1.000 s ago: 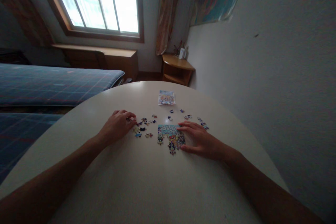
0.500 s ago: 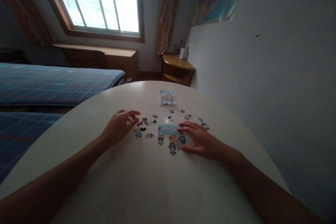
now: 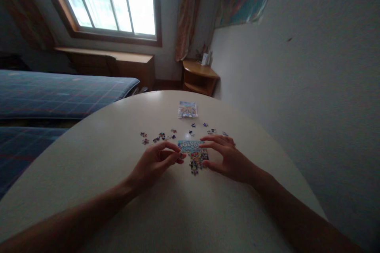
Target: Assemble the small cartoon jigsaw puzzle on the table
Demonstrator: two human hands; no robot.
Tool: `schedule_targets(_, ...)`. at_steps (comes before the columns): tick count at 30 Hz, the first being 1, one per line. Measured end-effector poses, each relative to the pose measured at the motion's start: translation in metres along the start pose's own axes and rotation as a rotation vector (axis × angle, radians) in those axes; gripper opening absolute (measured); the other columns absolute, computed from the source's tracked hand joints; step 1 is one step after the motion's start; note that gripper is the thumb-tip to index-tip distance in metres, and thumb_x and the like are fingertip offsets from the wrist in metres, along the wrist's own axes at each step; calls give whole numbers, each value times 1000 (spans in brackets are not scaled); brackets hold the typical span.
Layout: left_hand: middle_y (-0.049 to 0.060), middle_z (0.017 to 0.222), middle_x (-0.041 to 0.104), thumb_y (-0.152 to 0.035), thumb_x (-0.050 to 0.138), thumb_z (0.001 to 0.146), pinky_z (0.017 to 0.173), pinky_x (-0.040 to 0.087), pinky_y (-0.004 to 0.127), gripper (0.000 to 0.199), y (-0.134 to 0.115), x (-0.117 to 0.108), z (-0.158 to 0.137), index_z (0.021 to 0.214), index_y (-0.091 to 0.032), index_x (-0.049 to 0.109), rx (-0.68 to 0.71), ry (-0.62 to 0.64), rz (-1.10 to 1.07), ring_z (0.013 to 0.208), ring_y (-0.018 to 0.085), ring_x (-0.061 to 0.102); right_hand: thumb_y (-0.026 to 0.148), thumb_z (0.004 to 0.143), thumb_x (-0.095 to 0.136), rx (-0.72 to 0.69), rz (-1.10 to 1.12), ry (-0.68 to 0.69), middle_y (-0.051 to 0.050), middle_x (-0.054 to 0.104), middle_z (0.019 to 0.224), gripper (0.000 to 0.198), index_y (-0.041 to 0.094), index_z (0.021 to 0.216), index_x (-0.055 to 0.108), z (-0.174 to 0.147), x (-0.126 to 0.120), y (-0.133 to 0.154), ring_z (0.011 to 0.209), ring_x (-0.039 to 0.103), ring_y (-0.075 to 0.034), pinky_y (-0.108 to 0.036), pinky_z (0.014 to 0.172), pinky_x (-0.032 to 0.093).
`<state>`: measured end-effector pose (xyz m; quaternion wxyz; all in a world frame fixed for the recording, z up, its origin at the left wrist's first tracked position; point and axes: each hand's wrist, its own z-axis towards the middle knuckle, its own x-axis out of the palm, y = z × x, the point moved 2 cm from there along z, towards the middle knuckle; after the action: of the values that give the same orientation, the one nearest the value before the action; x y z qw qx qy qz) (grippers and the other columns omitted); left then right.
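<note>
A partly assembled jigsaw puzzle (image 3: 192, 147) with a light blue lettered top lies flat on the white table. At its left edge, my left hand (image 3: 158, 163) has thumb and fingertips pinched on a small puzzle piece (image 3: 182, 155), mostly hidden by the fingers. My right hand (image 3: 227, 156) is open, thumb and fingers apart, with fingertips against the puzzle's right side. Loose puzzle pieces (image 3: 162, 135) are scattered beyond my left hand, and a few more (image 3: 211, 131) lie beyond my right hand.
A small printed sheet (image 3: 187, 109) lies toward the far side of the round white table (image 3: 190, 213). Past the table are a bed with a plaid mattress (image 3: 65, 93) on the left and a wooden corner shelf (image 3: 200, 70). A wall runs along the right.
My left hand has moved right, from the loose pieces to the puzzle's left edge, its fingers now pinched together. Two pieces it covered now show. My right hand stays nearly in place.
</note>
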<state>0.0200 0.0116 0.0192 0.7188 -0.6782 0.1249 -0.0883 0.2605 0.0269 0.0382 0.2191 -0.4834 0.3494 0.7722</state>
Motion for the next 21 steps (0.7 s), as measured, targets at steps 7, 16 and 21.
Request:
schedule_targets(7,9,86,76,-41,64,88,70,54,25,27,4,11,-1,91,-16,54,7,132,-93,85,19,72,28,84,70,-66,146,-184,-2,72,97,26,24,108,60,3,18,43,94,64,-20,-39,90,34)
schedule_targets(16,6,79,73,-41,63,89,59,50,23,27,6,15,-3,91,-16,54,41,191,-32,74,17,70,30,87,70,-104,160,-241,3,71,85,13,24,95,62,2,21,47,84,63,-16,-34,87,33)
schedule_targets(21,7,83,72,-37,62,89,66,54,26,23,6,14,-3,84,-15,56,95,148,18,77,17,69,26,90,65,-106,169,-205,1,71,90,8,24,98,62,3,22,46,87,62,-16,-35,89,32)
